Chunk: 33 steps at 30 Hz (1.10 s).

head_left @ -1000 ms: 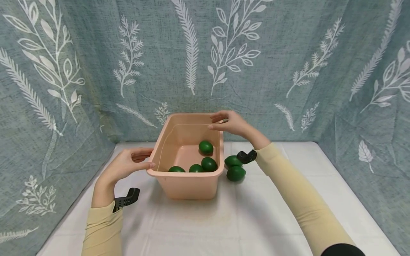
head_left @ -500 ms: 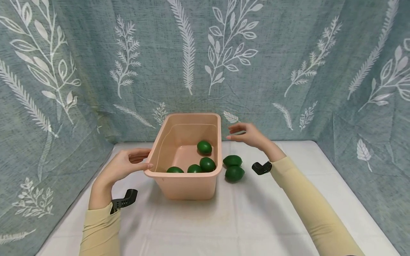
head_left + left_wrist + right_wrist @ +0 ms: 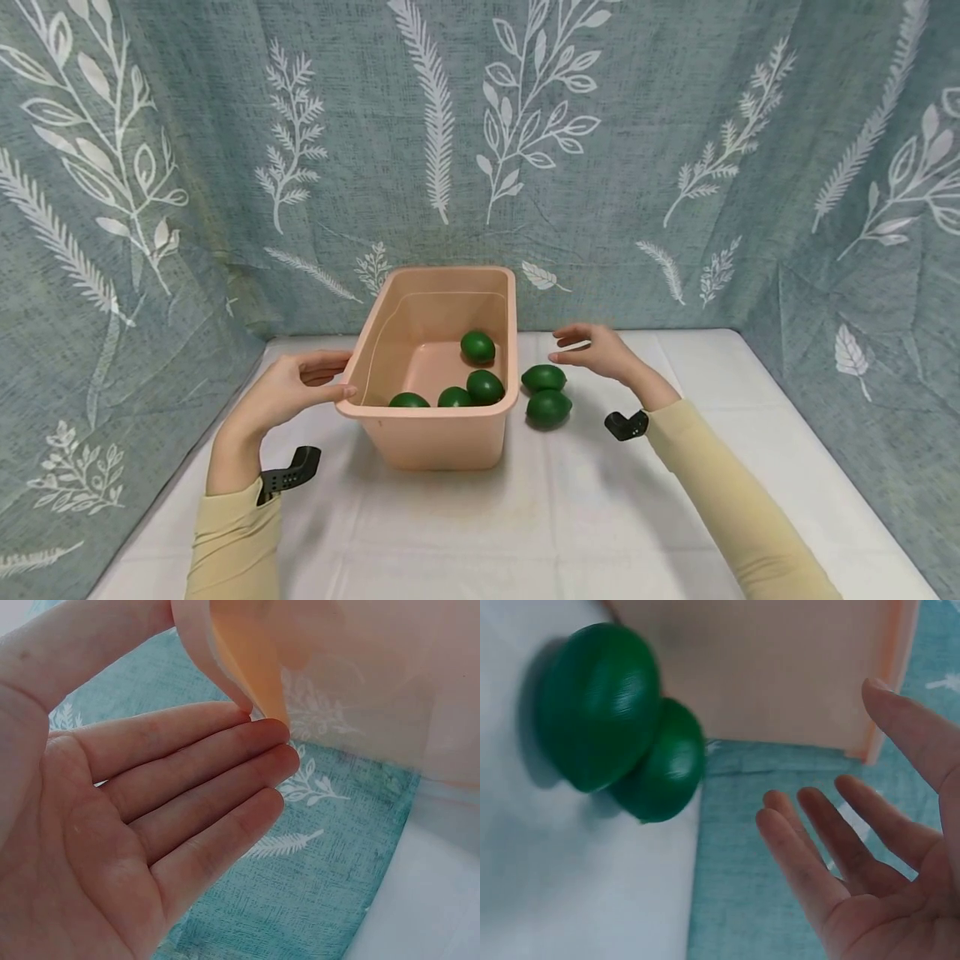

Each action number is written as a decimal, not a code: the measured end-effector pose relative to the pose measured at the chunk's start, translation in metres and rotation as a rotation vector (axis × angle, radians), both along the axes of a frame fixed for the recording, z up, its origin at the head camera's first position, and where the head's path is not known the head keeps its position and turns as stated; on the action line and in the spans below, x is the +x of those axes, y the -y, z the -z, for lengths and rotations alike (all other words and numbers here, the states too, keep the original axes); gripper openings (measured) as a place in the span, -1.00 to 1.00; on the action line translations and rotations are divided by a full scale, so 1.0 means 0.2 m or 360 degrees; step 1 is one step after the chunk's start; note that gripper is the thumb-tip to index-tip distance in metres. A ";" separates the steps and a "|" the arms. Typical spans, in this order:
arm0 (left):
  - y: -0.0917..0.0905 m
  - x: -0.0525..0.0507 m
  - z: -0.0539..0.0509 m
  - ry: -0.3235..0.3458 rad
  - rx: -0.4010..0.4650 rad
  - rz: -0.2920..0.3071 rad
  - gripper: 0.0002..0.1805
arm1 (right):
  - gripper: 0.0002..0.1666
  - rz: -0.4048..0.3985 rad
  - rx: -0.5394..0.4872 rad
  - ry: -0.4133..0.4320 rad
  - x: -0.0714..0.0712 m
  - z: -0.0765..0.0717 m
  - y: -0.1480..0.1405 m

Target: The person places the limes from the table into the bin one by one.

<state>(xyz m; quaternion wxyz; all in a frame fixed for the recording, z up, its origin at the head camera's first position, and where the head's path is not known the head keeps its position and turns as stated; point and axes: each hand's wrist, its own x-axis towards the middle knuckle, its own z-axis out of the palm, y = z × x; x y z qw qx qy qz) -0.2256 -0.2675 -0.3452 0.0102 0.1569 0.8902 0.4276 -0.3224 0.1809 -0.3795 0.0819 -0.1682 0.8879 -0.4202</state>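
A peach plastic bin (image 3: pixel 442 437) stands in the middle of the table, several glossy dark green limes (image 3: pixel 477 347) lying inside it. At its left front corner my left hand (image 3: pixel 288 392) pinches the rim between thumb and fingertips; in the left wrist view the fingers (image 3: pixel 202 795) stretch out below the rim. Outside the bin, close to its right wall, two more limes (image 3: pixel 548 408) touch each other on the table. My right hand (image 3: pixel 600 354) hovers just behind and right of that pair, fingers spread and holding nothing. The right wrist view shows its palm bare beside the limes (image 3: pixel 600 705).
White cloth (image 3: pixel 450 542) covers the table. Blue-green curtains (image 3: pixel 600 250) with white leaf prints enclose the back and both sides, and the bin's far end stands close to the back one. Each wrist wears a black camera (image 3: pixel 626 425).
My right hand has left the air over the bin's right rim, moving right and then down toward the two limes outside. The left hand keeps its hold on the rim.
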 end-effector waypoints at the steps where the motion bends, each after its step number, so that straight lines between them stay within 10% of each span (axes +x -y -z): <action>1: 0.00 0.00 0.00 -0.0003 0.0001 0.0002 -0.34 | -0.29 0.0007 0.0014 -0.0002 0.00 0.02 0.00; 33: 0.01 -0.01 0.02 0.0011 0.0021 0.0003 -0.32 | -0.34 0.0079 -0.0052 0.0064 0.12 0.44 -0.04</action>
